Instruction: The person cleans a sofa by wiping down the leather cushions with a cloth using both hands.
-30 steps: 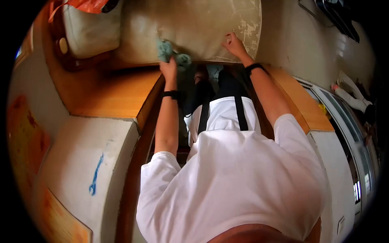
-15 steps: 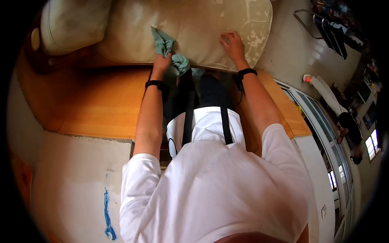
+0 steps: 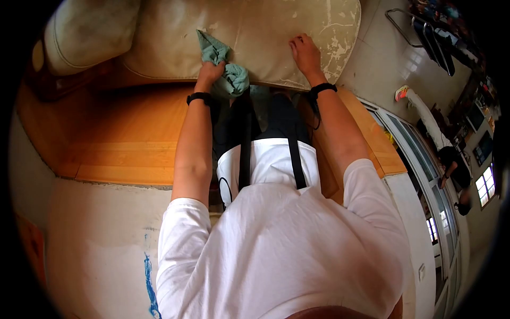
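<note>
"Gripping what with the left hand (image 3: 211, 73)?"

"Clutching a green cloth (image 3: 235, 80) — clamped between fingers and palm, bunched into a thick roll on the right of the fist and drawn to a pointed corner beyond it."

"Lying where, exactly?"

"Overlapping the near edge of a pale, worn leather seat (image 3: 260, 32), with the pointed corner farther in over the seat top."

"And doing what with the right hand (image 3: 306, 56)?"

"Holding it over the same seat, near some peeling patches (image 3: 338, 48) and well apart from the cloth. Loosely bent at the fingers — cannot tell whether apart or together, nor whether touching the leather."

"Wearing anything at the wrists?"

"Wearing a black wristband (image 3: 199, 98) on the left and another black band (image 3: 322, 89) on the right."

"And close by?"

"Look left of the legs for a wooden ledge (image 3: 127, 141), and above that for a padded cushion (image 3: 93, 32)."
</note>
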The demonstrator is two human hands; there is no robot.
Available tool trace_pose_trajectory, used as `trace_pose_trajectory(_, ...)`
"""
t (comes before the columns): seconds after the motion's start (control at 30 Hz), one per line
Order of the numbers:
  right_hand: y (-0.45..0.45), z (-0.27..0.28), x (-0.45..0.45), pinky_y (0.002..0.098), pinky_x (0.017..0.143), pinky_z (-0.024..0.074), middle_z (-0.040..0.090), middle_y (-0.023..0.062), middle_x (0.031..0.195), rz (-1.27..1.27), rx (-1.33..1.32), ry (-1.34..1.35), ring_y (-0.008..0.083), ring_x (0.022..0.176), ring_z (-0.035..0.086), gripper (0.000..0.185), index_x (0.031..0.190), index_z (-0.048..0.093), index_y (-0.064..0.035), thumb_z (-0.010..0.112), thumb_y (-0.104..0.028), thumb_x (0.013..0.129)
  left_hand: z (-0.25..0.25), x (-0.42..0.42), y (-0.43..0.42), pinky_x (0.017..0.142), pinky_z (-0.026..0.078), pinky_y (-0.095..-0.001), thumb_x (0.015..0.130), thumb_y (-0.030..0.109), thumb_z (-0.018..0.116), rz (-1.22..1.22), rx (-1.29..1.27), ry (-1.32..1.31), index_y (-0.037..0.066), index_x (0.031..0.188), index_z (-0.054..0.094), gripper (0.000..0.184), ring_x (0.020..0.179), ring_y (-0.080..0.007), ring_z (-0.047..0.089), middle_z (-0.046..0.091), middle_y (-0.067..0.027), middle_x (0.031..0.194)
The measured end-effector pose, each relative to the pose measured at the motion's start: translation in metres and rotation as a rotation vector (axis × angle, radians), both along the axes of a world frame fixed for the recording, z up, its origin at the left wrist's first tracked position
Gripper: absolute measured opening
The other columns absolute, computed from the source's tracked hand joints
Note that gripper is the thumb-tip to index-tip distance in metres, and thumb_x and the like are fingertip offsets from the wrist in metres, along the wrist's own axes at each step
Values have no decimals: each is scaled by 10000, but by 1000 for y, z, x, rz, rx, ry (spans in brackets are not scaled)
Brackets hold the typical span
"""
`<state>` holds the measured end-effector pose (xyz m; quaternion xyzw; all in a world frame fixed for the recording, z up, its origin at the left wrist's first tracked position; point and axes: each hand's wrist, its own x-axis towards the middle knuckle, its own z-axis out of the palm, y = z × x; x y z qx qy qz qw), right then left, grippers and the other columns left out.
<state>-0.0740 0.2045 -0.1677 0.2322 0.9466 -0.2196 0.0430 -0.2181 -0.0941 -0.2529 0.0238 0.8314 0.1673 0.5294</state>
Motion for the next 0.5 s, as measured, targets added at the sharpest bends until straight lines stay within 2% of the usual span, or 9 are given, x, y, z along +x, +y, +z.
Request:
trace_pose_trajectory(0.1, -3, -4, -1, 422, 768, 543, 595, 82, 1011, 50, 62, -31, 297, 968, 612, 68, 934, 662, -68, 663, -128, 902, 5, -1, 4, 1068, 420, -435, 841, 532, 621, -6, -14, 2, -199, 1225, 538, 831, 1246, -483, 519, 538, -416, 1262)
trace_pose_trajectory(0.17, -7, -5, -1, 435, 781, 537, 582, 112, 1003, -4, 57, 23, 318, 985, 600, 66, 930, 642, -54, 651, -115, 905, 5, 0, 3, 1067, 421, -436, 841, 532, 619, -4, -19, 13, -188, 1224, 548, 818, 1242, -486, 521, 542, -411, 1262)
trace_pose_trajectory(0.33, -11, -4, 7, 435, 789, 536, 599, 109, 1037, -52, 16, 79, 319, 986, 603, 131, 998, 665, -63, 682, -122, 882, 12, -6, 9, 1075, 416, -436, 847, 546, 601, -86, -100, -33, -138, 1219, 595, 779, 1260, -472, 514, 530, -392, 1301)
trace_pose_trajectory(0.5, -7, -4, 9, 418, 767, 544, 629, 85, 1038, -17, 12, 155, 289, 959, 623, 159, 1014, 706, -84, 710, -125, 861, 8, -5, 10, 1073, 420, -432, 849, 554, 597, -101, -137, -23, -138, 1231, 592, 791, 1265, -466, 516, 533, -380, 1313)
